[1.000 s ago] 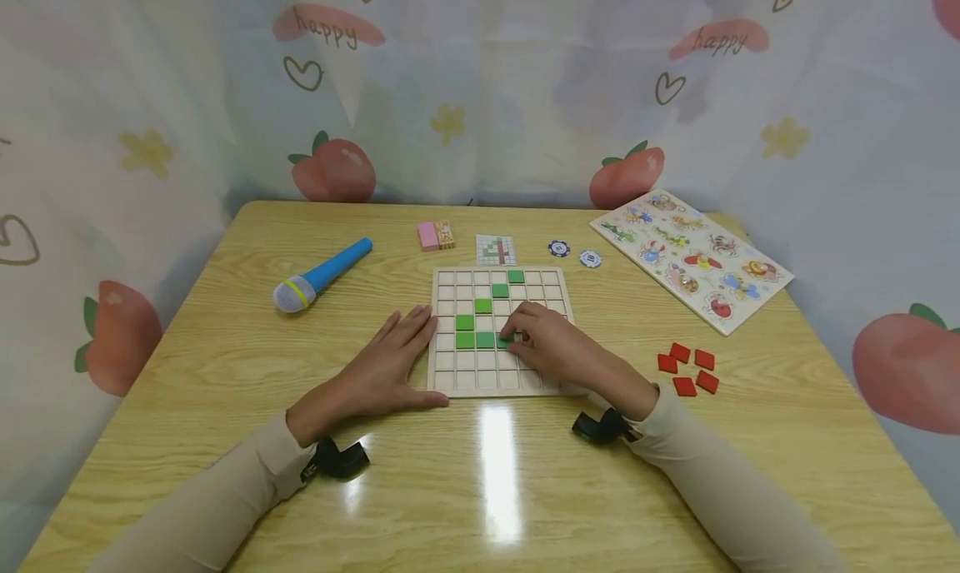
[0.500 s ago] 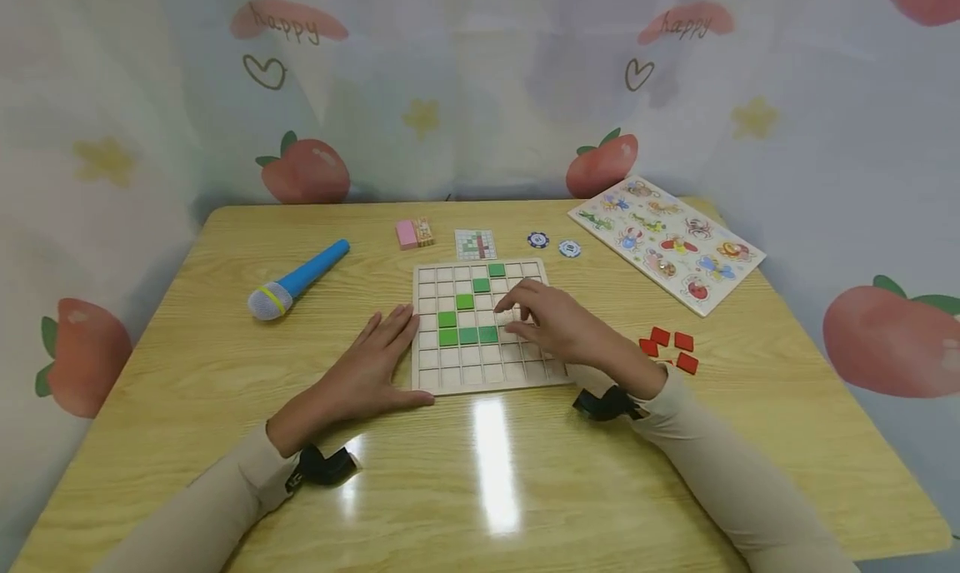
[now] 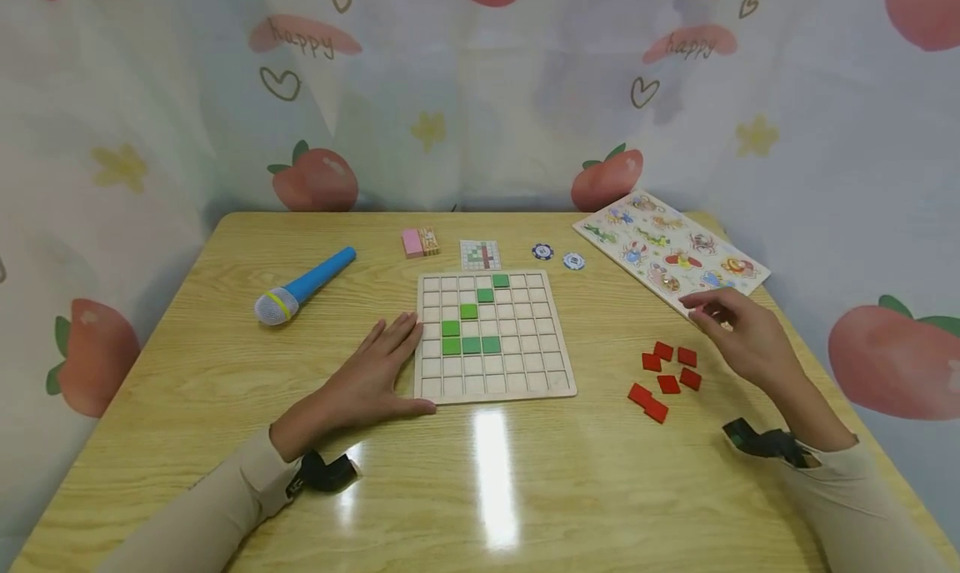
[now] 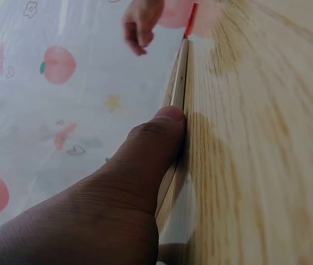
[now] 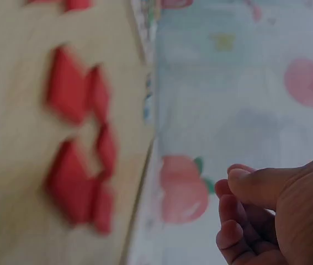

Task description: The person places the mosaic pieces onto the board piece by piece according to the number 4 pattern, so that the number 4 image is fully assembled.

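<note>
Hovering nearer the red tiles (image 3: 668,384) than the left hand (image 3: 366,375), the right hand (image 3: 750,345) — grip narrow, seemingly bare — has them at eight o'clock.

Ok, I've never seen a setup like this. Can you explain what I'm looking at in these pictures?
There's no machine here: these are a person's bare left hand and right hand. The wide picture comes from a camera worn on the head; the two closer ones come from cameras on the wrists, one per hand. On the table lie a gridded board with seven green tiles, seven loose red tiles, a microphone, a small card, two chips, a pink block and a puzzle. The left hand rests against the board's left side. The right hand hovers near the puzzle and seems to hold nothing.
</note>
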A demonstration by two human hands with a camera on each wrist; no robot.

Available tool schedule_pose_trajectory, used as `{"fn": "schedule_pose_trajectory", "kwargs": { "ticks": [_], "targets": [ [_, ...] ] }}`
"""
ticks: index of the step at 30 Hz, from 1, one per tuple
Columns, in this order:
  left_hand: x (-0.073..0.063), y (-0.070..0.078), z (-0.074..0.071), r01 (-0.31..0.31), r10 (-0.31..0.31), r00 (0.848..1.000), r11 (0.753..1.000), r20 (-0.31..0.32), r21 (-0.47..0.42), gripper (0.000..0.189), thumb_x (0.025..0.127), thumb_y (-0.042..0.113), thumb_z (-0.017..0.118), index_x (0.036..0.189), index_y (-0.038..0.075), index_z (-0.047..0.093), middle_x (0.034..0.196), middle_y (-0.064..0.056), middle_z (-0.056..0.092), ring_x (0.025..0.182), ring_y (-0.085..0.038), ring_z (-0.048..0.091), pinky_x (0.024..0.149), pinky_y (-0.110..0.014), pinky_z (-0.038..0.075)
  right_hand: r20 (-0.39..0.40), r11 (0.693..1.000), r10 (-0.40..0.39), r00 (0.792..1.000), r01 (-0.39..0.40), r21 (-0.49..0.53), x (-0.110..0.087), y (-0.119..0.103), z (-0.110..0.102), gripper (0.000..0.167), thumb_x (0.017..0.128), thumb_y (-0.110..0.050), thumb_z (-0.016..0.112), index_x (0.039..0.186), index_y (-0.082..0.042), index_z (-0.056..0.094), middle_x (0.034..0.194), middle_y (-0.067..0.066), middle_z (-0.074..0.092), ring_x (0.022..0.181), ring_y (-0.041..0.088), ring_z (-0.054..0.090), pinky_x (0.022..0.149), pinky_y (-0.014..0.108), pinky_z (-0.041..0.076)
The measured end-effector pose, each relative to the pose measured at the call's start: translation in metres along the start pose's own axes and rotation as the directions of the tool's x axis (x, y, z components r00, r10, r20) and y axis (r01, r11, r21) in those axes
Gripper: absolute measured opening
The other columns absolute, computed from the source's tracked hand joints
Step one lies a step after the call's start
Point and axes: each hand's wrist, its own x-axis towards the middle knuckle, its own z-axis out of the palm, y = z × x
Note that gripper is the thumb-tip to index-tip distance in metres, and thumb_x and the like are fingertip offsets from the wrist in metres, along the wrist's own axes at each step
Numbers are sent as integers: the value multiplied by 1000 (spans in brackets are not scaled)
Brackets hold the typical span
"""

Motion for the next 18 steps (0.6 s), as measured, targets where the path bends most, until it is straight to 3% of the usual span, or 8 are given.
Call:
{"fn": "schedule_pose_trajectory", "kwargs": {
  "ticks": [3,7,12,18],
  "targets": [
    [0,0,0,-9,9,1000,1000,-5,-1,130,82,79,75,171,5,18,182,-12,10,170,-31,9,139,-54,4,58,999,43,997,-41,-36,-15,24,2,22,107,-19,67,125,-11,73,105,10,71,83,-12,49,63,18,40],
    [-1,0,0,-24,24,1000,1000,-20,1,128,82,78,76,171,4,19,181,-14,12,170,-32,11,139,-56,6,119,996,79,990,-74,-45,-29,37,7,21,106,-20,69,125,-12,74,104,8,71,83,-8,51,64,17,43],
    [-1,0,1,-29,29,999,1000,-26,3,127,83,76,76,170,3,21,181,-15,13,169,-33,12,138,-57,7,172,998,59,983,-54,-29,-36,42,11,23,103,-15,72,126,-11,74,113,11,75,84,-7,53,67,15,47],
    [-2,0,0,-32,32,999,999,-27,15,126,83,76,76,170,3,21,181,-15,13,169,-33,13,138,-57,8,156,1000,8,988,-6,-15,-35,38,18,24,99,-10,76,123,-11,76,108,8,73,83,-7,53,67,13,46]
  ]
}}
